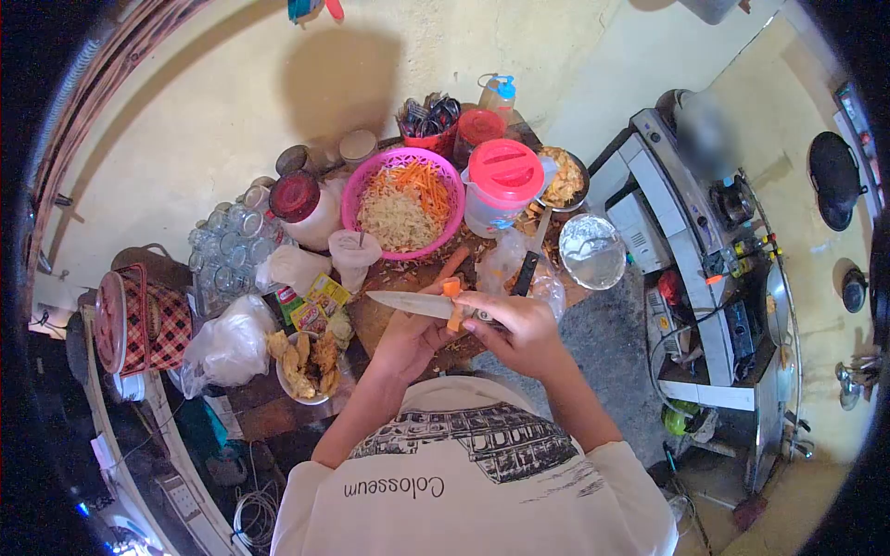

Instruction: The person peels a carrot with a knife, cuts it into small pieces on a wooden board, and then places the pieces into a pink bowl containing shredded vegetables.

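In front of my chest, my right hand is closed around the handle of a kitchen knife, its pale blade pointing left. The blade lies across a piece of carrot, with orange showing on both sides of it. Behind the blade my left hand has its fingers closed on the carrot, partly hidden by the knife. Another carrot lies on the table just beyond. Farther back, a pink basket holds shredded carrot and pale shreds that look like cabbage.
A second knife with a black handle lies by a plastic bag. Around stand a pink-lidded pitcher, a silvery bowl, a red-lidded jar, glasses and a bowl of fried food. A stove is at right.
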The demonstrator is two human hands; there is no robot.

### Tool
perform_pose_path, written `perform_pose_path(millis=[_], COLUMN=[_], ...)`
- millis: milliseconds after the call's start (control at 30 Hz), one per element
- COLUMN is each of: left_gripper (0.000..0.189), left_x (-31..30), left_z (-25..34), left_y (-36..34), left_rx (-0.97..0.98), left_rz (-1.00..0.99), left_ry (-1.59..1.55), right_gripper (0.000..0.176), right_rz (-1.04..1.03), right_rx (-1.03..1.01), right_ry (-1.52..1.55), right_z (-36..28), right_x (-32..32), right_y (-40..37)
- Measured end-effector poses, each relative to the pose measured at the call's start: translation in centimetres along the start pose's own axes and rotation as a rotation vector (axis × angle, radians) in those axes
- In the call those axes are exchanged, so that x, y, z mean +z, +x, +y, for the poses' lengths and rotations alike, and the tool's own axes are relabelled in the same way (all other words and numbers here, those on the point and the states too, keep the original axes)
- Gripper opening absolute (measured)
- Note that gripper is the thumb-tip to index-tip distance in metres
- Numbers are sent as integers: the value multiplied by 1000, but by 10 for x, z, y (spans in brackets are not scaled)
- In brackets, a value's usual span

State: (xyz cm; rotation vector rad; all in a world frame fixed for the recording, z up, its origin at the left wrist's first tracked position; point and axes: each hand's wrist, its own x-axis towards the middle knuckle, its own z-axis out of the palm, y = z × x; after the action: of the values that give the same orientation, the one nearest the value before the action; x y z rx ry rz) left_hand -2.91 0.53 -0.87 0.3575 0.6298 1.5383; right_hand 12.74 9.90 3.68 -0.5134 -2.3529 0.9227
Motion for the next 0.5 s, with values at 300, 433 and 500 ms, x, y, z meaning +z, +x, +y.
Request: perform_pose_path(millis=[300, 433, 500], left_gripper=[38, 36, 36], left_x=[8, 7, 6], left_z=[-3, -3, 1], left_y=[1, 4, 7], left_rx=[-10, 18, 10], left_rz=[176, 232, 211], left_ry=[0, 18, 1], right_gripper=[32, 34, 31], right_rz=[127, 54, 41], right_rx=[500, 634, 615], right_ry=[305, 346, 399], right_z=[30, 35, 36], right_x=[13, 10, 10], right_y=[-4, -1, -1])
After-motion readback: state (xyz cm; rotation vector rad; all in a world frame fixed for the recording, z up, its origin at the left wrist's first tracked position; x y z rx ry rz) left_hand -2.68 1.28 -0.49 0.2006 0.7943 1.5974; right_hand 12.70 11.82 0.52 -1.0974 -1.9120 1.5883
